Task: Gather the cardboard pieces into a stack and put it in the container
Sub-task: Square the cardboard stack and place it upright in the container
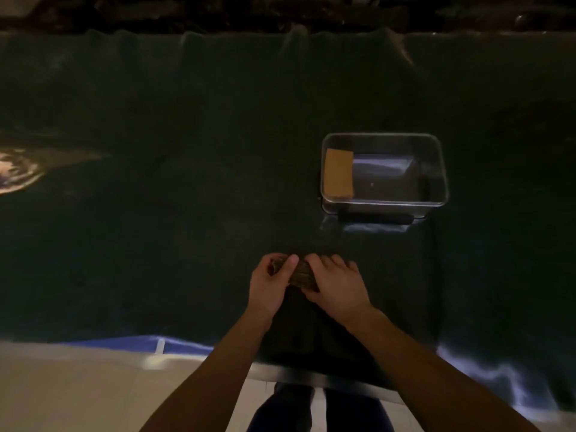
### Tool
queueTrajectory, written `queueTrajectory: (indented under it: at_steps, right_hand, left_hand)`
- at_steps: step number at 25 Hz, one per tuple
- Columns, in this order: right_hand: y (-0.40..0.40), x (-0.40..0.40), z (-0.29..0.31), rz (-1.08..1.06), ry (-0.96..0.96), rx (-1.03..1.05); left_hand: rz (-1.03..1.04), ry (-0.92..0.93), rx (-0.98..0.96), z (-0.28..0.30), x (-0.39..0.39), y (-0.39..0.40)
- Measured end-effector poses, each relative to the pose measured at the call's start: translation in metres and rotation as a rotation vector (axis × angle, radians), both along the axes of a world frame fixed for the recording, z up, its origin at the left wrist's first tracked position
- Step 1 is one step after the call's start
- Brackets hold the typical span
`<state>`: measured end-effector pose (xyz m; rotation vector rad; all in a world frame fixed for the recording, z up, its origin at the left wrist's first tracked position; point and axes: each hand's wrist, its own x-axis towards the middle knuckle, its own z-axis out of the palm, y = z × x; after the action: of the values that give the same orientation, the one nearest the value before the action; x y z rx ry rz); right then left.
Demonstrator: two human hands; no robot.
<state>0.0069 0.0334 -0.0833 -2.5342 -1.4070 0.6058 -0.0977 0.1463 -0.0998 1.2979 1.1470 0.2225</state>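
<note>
A stack of brown cardboard pieces point(301, 274) sits near the front of the dark table, its layered edge showing between my hands. My left hand point(270, 283) grips its left end, thumb on top. My right hand point(338, 285) covers its right side with fingers curled over it. Most of the stack is hidden under my hands. A metal container point(436, 169) stands behind and to the right. One tan cardboard piece point(339, 176) lies inside it against the left wall.
A dark cloth covers the table point(187, 198). The container's black handle point(378, 218) faces me. The table's front edge point(311, 374) runs just below my forearms, with pale floor beneath. A bright patch point(15, 173) shows at the far left.
</note>
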Motion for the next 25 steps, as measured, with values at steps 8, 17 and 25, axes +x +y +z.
queueTrajectory:
  at_steps: [8, 17, 25]
  right_hand:
    - [0.011, -0.012, -0.022, -0.03, -0.098, 0.053]
    - [0.013, -0.016, -0.019, -0.058, -0.072, 0.019]
    - [0.013, -0.016, -0.018, -0.057, -0.088, 0.003]
  left_hand:
    - [-0.212, 0.094, 0.581, -0.01, -0.016, 0.01]
    - [0.058, -0.225, 0.023, -0.007, -0.021, 0.017]
    - [0.054, -0.297, -0.094, -0.015, -0.015, 0.004]
